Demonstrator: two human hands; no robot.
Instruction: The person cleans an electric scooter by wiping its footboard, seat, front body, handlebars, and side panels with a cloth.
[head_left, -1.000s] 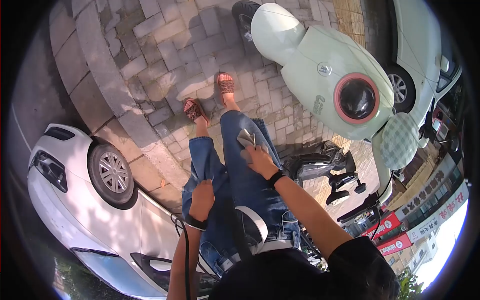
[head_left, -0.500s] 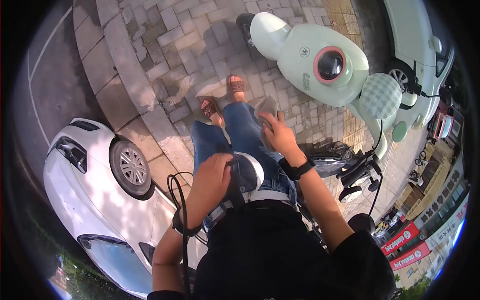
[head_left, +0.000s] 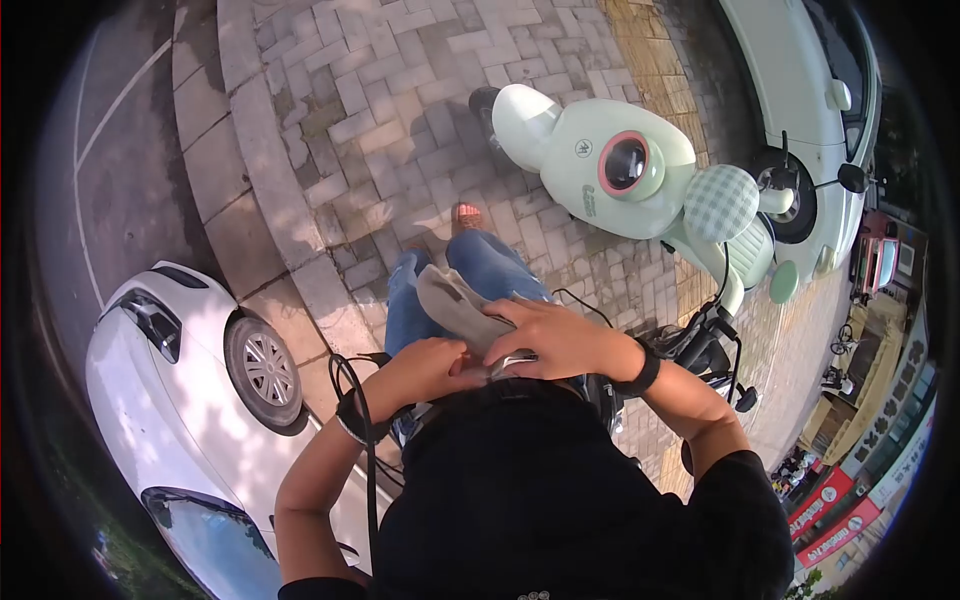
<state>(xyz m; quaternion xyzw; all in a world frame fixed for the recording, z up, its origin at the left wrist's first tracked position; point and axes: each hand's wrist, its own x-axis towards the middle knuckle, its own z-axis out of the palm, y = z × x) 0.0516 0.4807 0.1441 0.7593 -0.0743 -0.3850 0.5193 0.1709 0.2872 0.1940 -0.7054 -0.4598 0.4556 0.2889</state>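
My right hand [head_left: 560, 342] is in front of my waist, its fingers closed on a grey cloth [head_left: 452, 302]. The cloth's loose end hangs forward over my jeans [head_left: 492, 262]. Close beside it is my left hand [head_left: 425, 368], fingers curled inward and almost touching the right thumb. A pale, shiny edge shows between the two hands, but most of what the left fingers grip is hidden by the hands and cloth.
A pale green scooter [head_left: 655, 150] with a checked round cover stands ahead right. A white car [head_left: 190, 400] is parked at my left, another car [head_left: 800, 110] at far right. Black cables [head_left: 368, 440] hang by my left arm. Paving bricks [head_left: 400, 100] cover the ground.
My right hand has brought the grey cloth from beside my right thigh in to my waist, next to my left hand. The white rounded thing near the left hand is now mostly covered.
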